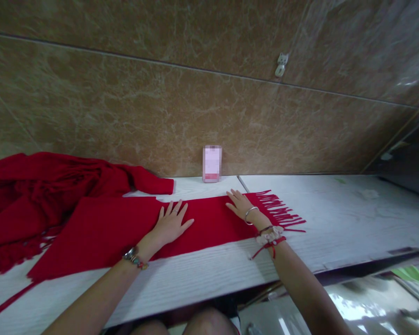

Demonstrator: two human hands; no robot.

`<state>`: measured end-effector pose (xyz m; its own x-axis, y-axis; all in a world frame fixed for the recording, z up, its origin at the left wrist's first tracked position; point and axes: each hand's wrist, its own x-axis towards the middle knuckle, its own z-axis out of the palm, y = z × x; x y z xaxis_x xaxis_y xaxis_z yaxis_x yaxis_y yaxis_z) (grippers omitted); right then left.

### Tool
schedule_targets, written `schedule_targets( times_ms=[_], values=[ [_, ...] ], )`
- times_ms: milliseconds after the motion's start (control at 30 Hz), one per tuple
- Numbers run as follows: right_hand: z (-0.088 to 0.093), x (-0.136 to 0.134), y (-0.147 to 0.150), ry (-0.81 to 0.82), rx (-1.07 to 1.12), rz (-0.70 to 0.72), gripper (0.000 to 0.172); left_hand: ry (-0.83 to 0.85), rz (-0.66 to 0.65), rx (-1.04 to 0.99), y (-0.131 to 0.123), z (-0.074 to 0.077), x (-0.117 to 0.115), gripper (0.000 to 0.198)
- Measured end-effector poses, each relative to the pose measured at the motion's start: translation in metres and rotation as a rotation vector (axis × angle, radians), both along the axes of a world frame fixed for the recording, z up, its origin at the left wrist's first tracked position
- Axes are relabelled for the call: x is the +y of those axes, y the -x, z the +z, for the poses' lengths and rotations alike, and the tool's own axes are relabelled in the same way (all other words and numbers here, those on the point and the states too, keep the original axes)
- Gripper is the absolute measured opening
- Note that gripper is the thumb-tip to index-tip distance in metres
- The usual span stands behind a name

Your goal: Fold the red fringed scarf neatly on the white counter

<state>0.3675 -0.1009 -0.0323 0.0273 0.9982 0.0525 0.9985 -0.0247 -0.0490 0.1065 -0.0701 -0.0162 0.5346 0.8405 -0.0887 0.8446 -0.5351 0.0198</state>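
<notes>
A red scarf [209,221] lies flat and lengthwise on the white wood-grain table [202,272], its fringe spread out at the right end. My left hand [171,223] rests palm down on the middle of the scarf, fingers spread. Near the fringed end, my right hand [242,208] is also laid flat on the cloth with its fingers apart. Toward the left the scarf widens, and part of it meets a loose heap of red fabric [73,174] with fringe along its lower edge.
A phone [212,164] stands against the brown marbled wall [143,107] behind the table. A small white cat-shaped hook [281,65] is fixed to the wall. Beyond the table's front edge, a green basin [409,273] shows at lower right. My knees are below the edge.
</notes>
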Motion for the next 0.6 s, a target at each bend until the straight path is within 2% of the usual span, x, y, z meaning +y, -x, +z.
schedule_targets(
  times_ms=[100,200,300,500,600],
  values=[
    [-0.003,0.002,0.022,0.009,0.037,0.22,0.052,-0.007,0.001,-0.003,0.0,-0.001,0.0,0.061],
    [-0.007,0.005,0.027,0.036,0.04,0.248,0.05,-0.015,-0.001,-0.009,0.001,-0.003,0.001,0.061],
    [-0.01,0.008,0.009,0.034,0.014,0.161,0.049,-0.004,0.001,-0.011,0.001,-0.004,0.002,0.061],
    [-0.01,0.007,-0.045,0.018,-0.001,-0.166,0.046,-0.001,-0.006,-0.006,0.001,-0.002,0.002,0.062],
    [-0.006,0.006,-0.049,-0.006,0.001,-0.204,0.049,-0.003,-0.005,0.0,0.001,-0.001,0.001,0.062]
  ],
)
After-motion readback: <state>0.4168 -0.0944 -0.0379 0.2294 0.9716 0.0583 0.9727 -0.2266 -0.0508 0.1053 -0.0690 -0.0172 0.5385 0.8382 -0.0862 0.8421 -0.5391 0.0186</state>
